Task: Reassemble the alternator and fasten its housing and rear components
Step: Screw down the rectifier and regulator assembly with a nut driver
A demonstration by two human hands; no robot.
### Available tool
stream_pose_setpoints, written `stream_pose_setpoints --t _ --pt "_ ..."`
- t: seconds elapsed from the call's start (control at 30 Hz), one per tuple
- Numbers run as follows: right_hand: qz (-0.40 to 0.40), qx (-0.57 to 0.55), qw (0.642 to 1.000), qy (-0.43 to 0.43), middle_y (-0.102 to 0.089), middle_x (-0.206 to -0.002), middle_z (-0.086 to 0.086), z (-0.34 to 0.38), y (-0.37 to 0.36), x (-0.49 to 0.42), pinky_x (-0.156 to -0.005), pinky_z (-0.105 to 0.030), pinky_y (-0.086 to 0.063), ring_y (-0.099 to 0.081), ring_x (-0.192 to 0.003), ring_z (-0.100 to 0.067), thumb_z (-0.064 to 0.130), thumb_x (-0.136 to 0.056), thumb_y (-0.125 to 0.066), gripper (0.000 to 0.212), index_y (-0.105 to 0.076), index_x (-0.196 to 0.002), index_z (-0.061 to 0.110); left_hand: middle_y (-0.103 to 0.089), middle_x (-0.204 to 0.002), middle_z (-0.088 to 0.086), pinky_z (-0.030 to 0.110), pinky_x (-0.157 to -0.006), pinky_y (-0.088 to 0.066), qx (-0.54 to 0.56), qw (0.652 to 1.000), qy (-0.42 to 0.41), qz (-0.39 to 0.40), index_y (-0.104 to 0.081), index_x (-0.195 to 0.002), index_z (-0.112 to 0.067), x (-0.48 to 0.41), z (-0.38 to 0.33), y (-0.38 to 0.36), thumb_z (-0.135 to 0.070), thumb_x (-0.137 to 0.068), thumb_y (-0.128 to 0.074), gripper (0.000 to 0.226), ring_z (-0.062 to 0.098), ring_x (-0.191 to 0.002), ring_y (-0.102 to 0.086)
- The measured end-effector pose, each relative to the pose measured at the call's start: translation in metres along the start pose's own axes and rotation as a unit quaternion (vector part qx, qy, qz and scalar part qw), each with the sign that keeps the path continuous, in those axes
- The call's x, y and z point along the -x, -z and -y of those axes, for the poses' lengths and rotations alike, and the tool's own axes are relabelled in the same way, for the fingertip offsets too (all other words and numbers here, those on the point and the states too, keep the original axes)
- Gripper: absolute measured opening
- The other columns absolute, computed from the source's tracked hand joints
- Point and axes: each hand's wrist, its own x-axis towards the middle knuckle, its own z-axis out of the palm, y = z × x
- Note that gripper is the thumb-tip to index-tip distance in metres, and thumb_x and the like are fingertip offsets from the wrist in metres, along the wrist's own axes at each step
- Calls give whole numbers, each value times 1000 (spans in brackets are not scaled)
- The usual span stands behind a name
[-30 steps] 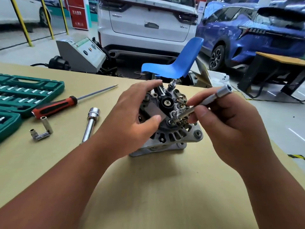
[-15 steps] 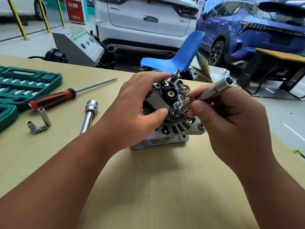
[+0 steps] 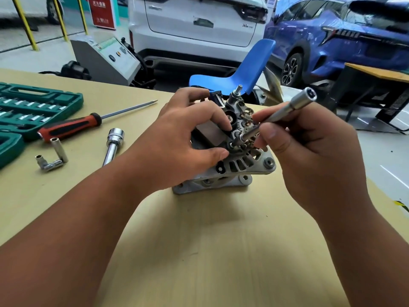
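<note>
alternator [image 3: 241, 163]: centre of frame, on the tan table [image 3: 199, 251], rear face tilted toward the camera. Cast housing with vent slots, mounting lugs at the bottom.
left hand [image 3: 181, 142]: grips the alternator from the left, fingers curled over the rear face, thumb pressed near the lower housing edge. It hides the left half of the unit.
right hand [image 3: 309, 156]: pinches a slim chrome extension bar [image 3: 285, 109] mid-shaft between thumb and fingertips.
bar: slants from upper right down to the left. Lower tip sits on a fastener on the rear face, just beside the left thumb. Upper end shows an open drive recess. Fastener type too small to tell.
threaded stud [image 3: 238, 89]: sticks up from the alternator top, in front of the blue chair [image 3: 243, 72].
grey block [image 3: 212, 134]: on the rear face, partly under the left fingers. Can't identify it.
screwdriver [image 3: 73, 127]: red/black handle, left of centre on the table, blade pointing to the upper right.
chrome socket bar [image 3: 114, 142]: lies just right of the screwdriver handle, lower end hidden behind the left forearm.
L-shaped socket wrench [image 3: 52, 161]: on the table, left of the socket bar.
green socket case [image 3: 39, 100]: left edge, open, rows of sockets, cut off by the frame.
background: white SUV [image 3: 199, 23] rear, roof cut off. blue car [image 3: 343, 41] upper right. grey machine [image 3: 106, 56] upper left, behind the table.
</note>
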Motion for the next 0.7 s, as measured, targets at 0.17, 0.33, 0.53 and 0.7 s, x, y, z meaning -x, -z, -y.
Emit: stream_pose_setpoints --t 0.17,0.33,0.53,0.7 --pt "-32 1 999 -14 -70 -83 -2 -5 -6 0 -70 -50 -55 -67 -76 -30 33 -92 -73 11 -64 -86 29 -39 -152 -10 36 -117 -40 -4 1000 4 -4 -73 -96 -50 0 -6 0 -23 -80 -94 38 14 -146 -44" --pt "-8 -21 1000 -13 -68 -80 4 -2 -10 3 -65 -24 -49 -67 -73 -21 20 -98 -67 15 -69 -107 33 -40 -152 -10 36 -115 -40 -15 1000 9 -1 -74 -96 -50 0 -8 2 -32 -78 -91 31 14 -145 -46" --pt "-2 -6 1000 0 -72 -83 16 -1 -9 4 -71 -13 -48 -72 -79 -10 22 -98 -63 16 -72 -110 28 -38 -153 -10 37 -116 -39 -20 1000 18 12 -73 -96 -51 0 -7 3 -29 -82 -92 32 13 -147 -42" --pt "-37 -22 999 -26 -72 -80 7 -3 -12 4 -70 -22 -51 -70 -74 -17 27 -93 -73 5 -68 -92 27 -34 -153 -13 45 -118 -41 -22 999 30 22 -69 -102 -54 0 -9 2 -37 -82 -90 33 14 -150 -38"
